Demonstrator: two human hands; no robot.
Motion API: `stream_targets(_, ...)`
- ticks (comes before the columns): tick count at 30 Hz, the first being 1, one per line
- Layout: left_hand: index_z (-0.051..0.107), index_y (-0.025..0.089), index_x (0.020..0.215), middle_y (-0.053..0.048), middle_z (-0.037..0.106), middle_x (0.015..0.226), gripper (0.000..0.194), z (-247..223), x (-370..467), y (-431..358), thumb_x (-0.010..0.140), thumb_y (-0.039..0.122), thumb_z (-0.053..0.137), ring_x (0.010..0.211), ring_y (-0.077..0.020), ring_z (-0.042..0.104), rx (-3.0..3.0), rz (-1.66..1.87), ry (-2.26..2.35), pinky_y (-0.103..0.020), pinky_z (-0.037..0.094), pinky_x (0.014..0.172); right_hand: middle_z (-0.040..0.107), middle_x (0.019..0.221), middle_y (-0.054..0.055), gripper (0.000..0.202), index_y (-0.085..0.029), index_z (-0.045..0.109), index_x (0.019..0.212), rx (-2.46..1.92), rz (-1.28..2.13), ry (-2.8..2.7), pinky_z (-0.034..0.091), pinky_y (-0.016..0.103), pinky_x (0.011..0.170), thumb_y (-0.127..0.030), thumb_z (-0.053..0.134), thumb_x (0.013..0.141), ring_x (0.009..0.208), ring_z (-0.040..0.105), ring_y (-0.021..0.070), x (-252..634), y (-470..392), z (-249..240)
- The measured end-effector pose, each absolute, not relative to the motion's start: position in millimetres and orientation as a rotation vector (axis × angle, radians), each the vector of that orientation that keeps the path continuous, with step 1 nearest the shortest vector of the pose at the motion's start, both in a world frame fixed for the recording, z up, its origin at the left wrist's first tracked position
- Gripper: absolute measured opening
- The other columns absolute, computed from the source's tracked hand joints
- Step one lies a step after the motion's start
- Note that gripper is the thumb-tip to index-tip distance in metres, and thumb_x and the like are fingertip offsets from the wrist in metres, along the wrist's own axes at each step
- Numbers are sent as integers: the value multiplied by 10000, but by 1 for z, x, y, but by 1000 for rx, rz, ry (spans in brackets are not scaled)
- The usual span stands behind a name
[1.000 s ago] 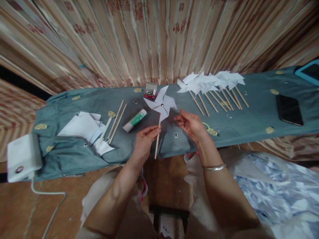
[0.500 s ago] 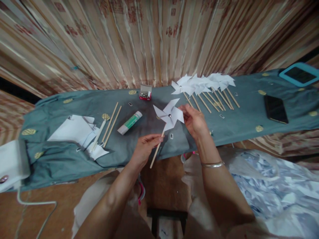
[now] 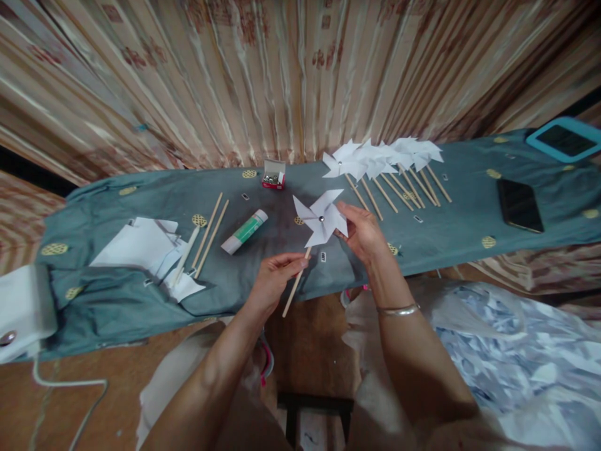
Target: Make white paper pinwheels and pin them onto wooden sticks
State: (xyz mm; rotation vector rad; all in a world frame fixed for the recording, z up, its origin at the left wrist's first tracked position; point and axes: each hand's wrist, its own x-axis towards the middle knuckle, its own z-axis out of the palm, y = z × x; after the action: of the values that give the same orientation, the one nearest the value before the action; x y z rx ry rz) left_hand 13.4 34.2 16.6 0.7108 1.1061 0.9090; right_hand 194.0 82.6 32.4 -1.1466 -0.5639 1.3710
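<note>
A white paper pinwheel (image 3: 322,218) with a silver pin at its centre is held over the near edge of the cloth-covered table. My left hand (image 3: 277,279) pinches its thin wooden stick (image 3: 294,291) just below the blades. At the right-hand blade, my right hand (image 3: 364,233) is closed with thumb and fingers at the paper's edge; some fingertips are hidden behind it. Behind, several similar pinwheels (image 3: 380,160) lie overlapping in a row, sticks toward me. A small open red box (image 3: 273,178) of metal pins sits to the left of that row.
Left of my hands lie a green-and-white glue stick (image 3: 245,232), two loose wooden sticks (image 3: 211,241), a white pen-like tool (image 3: 188,250) and white paper pieces (image 3: 136,247). A white device (image 3: 25,310) stands far left. A black phone (image 3: 519,205) and blue-framed tablet (image 3: 566,139) lie right.
The pinwheel's blades have turned slightly on the stick, and my right hand has shifted a little downward with the blade. My left hand keeps its place on the stick.
</note>
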Motion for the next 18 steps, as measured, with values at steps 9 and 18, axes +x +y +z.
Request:
stream_targets(9,767,171,665,-38,716,660,333,18,15,36,409,343,893,578,-104,564,663,931,1140,-224,428,581,699,607,-3,276,-200,677,598,-1093,1366,-573,518,267,539,-379,872,522,546,605,132,190,85,27)
stream_targets(18,765,165,670,-23,701,637,321,17,17,36,418,318,891,562,-88,542,617,992,1139,-219,405,580,721,614,1,313,-211,686,652,-1081,1417,-562,543,253,474,-398,886,500,545,657,157,188,85,25)
